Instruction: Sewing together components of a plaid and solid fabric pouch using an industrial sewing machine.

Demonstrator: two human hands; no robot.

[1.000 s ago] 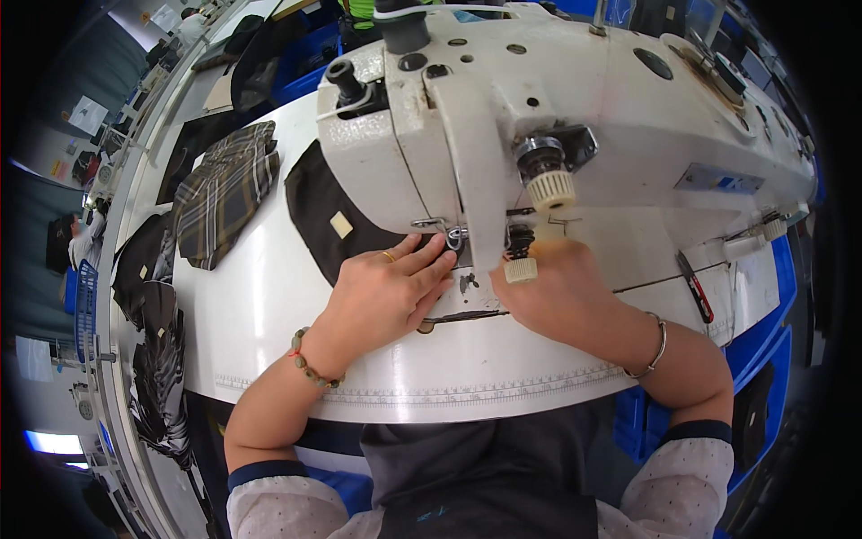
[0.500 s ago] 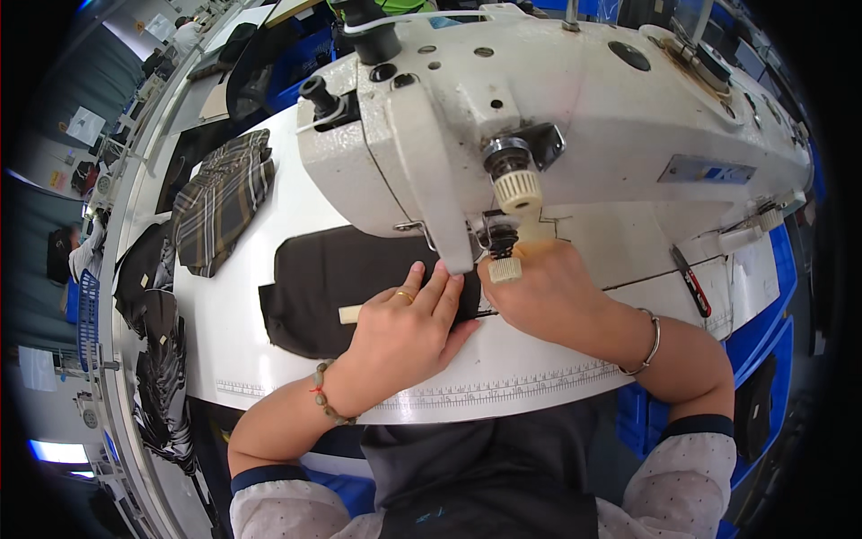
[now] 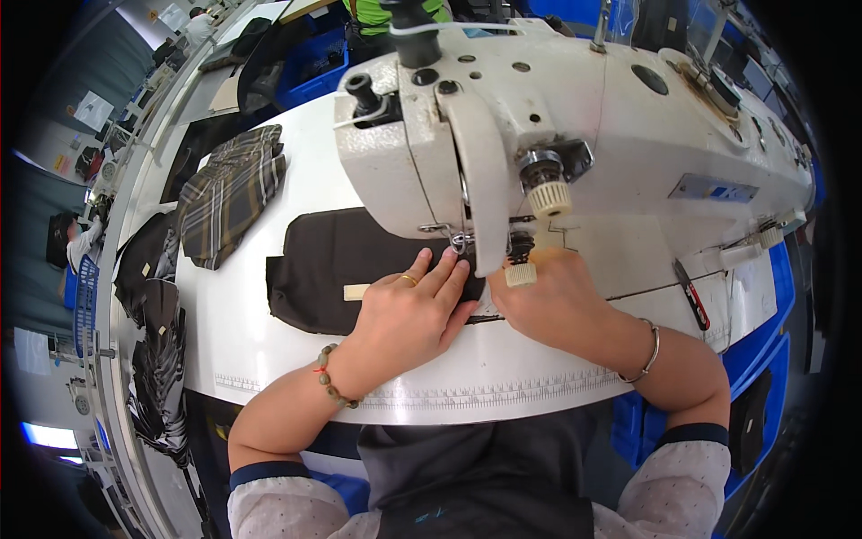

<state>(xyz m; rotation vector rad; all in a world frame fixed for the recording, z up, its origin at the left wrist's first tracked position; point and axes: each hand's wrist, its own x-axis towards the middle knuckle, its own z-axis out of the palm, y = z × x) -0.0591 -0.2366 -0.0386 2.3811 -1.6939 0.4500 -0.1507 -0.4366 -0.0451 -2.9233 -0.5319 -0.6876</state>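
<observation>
Pressing the dark cloth (image 3: pixel 319 247) flat, left of the frame's centre, the left hand (image 3: pixel 409 310) lies with fingers extended and slightly parted, gripping nothing, apparently steadying it under the sewing machine (image 3: pixel 620 117). The right hand (image 3: pixel 552 295) is partly hidden behind a pale knob (image 3: pixel 521 274); its hold cannot be told. A red-and-black cutter (image 3: pixel 692 298), centre right, seems placed within reach.
</observation>
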